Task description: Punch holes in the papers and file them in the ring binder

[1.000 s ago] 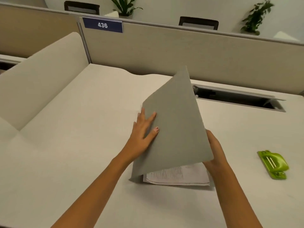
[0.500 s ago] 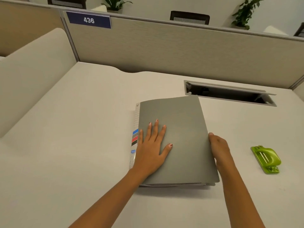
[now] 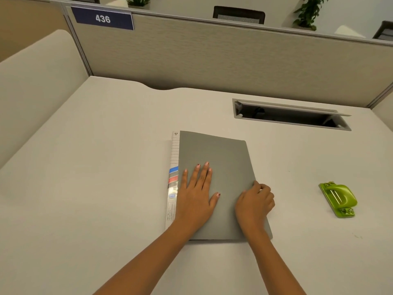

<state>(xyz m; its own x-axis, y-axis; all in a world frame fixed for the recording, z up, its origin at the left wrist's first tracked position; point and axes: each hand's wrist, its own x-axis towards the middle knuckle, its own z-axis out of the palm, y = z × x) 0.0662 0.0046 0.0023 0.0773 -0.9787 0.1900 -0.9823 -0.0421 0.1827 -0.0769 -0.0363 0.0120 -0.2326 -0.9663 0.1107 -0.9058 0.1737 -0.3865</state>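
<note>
grey binder (image 3: 229, 158) under flat left hand (image 3: 196, 196)

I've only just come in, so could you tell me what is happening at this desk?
A person has a grey ring binder lying closed on the desk. The left hand rests flat on its cover. The right hand sits at the cover's right edge with fingers curled; whether they grip it is unclear. The green hole punch lies apart to the right, untouched. No loose papers show.
</note>
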